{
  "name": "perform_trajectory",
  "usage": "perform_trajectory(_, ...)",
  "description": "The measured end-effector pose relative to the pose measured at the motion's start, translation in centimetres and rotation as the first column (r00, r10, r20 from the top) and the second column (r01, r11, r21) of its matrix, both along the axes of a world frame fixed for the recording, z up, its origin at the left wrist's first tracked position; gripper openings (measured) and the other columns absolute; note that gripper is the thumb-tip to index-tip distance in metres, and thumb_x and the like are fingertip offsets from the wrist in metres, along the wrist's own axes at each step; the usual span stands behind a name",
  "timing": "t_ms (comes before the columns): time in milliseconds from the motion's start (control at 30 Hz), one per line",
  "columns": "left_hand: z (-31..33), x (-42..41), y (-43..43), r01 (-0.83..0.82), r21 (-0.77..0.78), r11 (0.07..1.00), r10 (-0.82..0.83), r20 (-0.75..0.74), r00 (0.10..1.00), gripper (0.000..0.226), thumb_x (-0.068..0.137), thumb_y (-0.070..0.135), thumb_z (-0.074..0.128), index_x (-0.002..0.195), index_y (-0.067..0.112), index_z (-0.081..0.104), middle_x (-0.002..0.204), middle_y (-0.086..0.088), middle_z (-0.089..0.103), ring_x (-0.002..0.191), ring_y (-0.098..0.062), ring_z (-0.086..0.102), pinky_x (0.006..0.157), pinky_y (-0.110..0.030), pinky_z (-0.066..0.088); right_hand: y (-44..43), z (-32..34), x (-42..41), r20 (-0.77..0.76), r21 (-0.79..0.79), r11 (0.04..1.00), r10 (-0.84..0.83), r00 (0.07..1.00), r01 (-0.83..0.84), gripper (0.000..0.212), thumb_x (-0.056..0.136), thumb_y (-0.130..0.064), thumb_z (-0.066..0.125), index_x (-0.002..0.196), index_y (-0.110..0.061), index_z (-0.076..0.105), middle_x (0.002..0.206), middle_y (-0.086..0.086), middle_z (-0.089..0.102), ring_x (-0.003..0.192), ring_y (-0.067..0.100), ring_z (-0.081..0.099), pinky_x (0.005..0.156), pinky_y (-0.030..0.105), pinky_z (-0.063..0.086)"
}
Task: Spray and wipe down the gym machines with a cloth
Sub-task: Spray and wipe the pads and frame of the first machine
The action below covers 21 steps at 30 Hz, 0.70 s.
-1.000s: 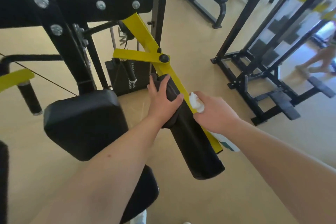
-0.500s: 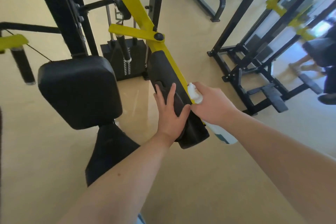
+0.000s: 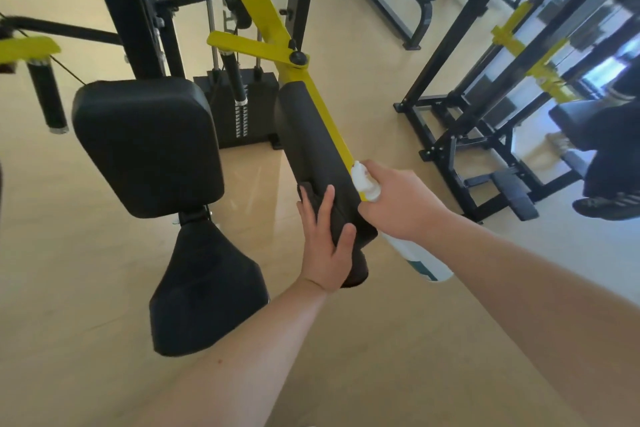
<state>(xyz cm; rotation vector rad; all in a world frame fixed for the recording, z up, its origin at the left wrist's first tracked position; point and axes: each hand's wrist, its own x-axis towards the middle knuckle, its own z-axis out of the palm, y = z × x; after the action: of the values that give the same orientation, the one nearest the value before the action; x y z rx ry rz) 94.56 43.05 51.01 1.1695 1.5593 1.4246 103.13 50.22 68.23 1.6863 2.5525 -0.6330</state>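
The cloth (image 3: 306, 197) is now pressed against the lower end of the pad (image 3: 308, 135). Half a second ago it was at mid-length, and a second ago at the top end by the pivot, so one full stroke down the pad is judged to be made. The cloth is pinned flat under the left hand (image 3: 325, 250), whose fingers are laid straight and slightly spread, with the thumb set apart on the near side. The bottle (image 3: 415, 260) is gripped by the right hand (image 3: 398, 204) as before, just beside the pad's right edge, with its nozzle close to the yellow arm (image 3: 325, 114). The back pad (image 3: 145, 146) and seat (image 3: 204, 291) are touched by neither hand, so more wiping is probably owed there. A teal mark is seen on the bottle, and pale marks on the weight stack (image 3: 242, 107), but no writing can be read.
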Motion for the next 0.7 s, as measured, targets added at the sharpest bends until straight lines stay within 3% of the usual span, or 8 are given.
perform_trajectory(67, -0.2, -1.2, 1.3, 0.011, -0.010, 1.000, -0.011, -0.001, 1.000, 0.061, 0.095, 0.062, 0.036, 0.141, 0.078, 0.000, 0.158, 0.028, -0.031, 0.158, -0.019, -0.017, 0.126, -0.059, 0.008, 0.8, 0.1, -1.0, 0.052, 0.004, 0.999, 0.039, 0.998, -0.039, 0.055, 0.085, -0.018, 0.057, 0.136, -0.038, 0.048, 0.081, -0.011, 0.056, 0.083, 0.025, 0.060, 0.072, 0.035, 0.052)
perform_trajectory(200, 0.5, -4.6, 5.6, 0.008, -0.040, 0.999, -0.007, 0.040, 0.999, 0.059, 0.093, 0.065, 0.034, 0.138, 0.080, -0.001, 0.164, 0.017, -0.023, 0.158, -0.021, -0.014, 0.126, -0.059, 0.009, 3.7, 0.0, -3.1, 0.122, 0.052, 0.996, 0.067, 0.990, -0.074, 0.059, 0.084, -0.019, 0.056, 0.139, -0.038, 0.046, 0.075, -0.012, 0.049, 0.069, 0.017, 0.052, 0.064, 0.032, 0.043)
perform_trajectory(333, 0.9, -8.0, 10.3, -0.013, -0.038, 0.999, 0.015, 0.062, 0.998, 0.061, 0.091, 0.066, 0.032, 0.144, 0.066, 0.004, 0.170, 0.001, -0.019, 0.158, -0.021, -0.012, 0.127, -0.056, 0.008, 6.6, -0.1, -4.7, 0.134, 0.043, 0.998, 0.040, 0.990, -0.046, 0.058, 0.085, -0.022, 0.057, 0.139, -0.038, 0.044, 0.077, -0.011, 0.051, 0.067, 0.010, 0.052, 0.060, 0.031, 0.044)
perform_trajectory(467, 1.6, -11.9, 15.6, -0.042, -0.008, 0.999, 0.043, 0.088, 0.995, 0.067, 0.089, 0.069, 0.032, 0.150, 0.055, 0.008, 0.171, -0.008, -0.014, 0.158, -0.019, -0.006, 0.128, -0.045, 0.010, 8.8, -0.4, -5.9, 0.136, 0.029, 1.000, 0.000, 0.991, -0.003, 0.061, 0.085, -0.023, 0.059, 0.141, -0.040, 0.042, 0.086, -0.006, 0.057, 0.077, 0.021, 0.060, 0.063, 0.032, 0.049)
perform_trajectory(600, 2.2, -14.3, 18.2, -0.052, -0.004, 0.999, 0.052, 0.084, 0.995, 0.082, 0.088, 0.069, 0.032, 0.161, 0.037, 0.013, 0.172, -0.011, -0.004, 0.158, -0.018, 0.004, 0.119, -0.027, 0.013, 9.5, -1.1, -6.9, 0.121, 0.024, 1.000, -0.006, 0.993, 0.003, 0.062, 0.086, -0.024, 0.059, 0.142, -0.041, 0.040, 0.097, -0.003, 0.061, 0.084, 0.023, 0.062, 0.068, 0.034, 0.053)
perform_trajectory(700, 2.1, -13.4, 17.7, -0.090, -0.033, 0.995, 0.094, 0.153, 0.984, 0.075, 0.096, 0.060, 0.033, 0.163, 0.035, 0.010, 0.172, -0.008, -0.002, 0.157, -0.016, 0.004, 0.119, -0.027, 0.012, 9.1, -1.1, -6.9, 0.093, 0.033, 0.999, -0.016, 0.996, 0.013, 0.062, 0.087, -0.024, 0.061, 0.144, -0.039, 0.041, 0.098, -0.003, 0.062, 0.085, 0.023, 0.062, 0.071, 0.037, 0.055)
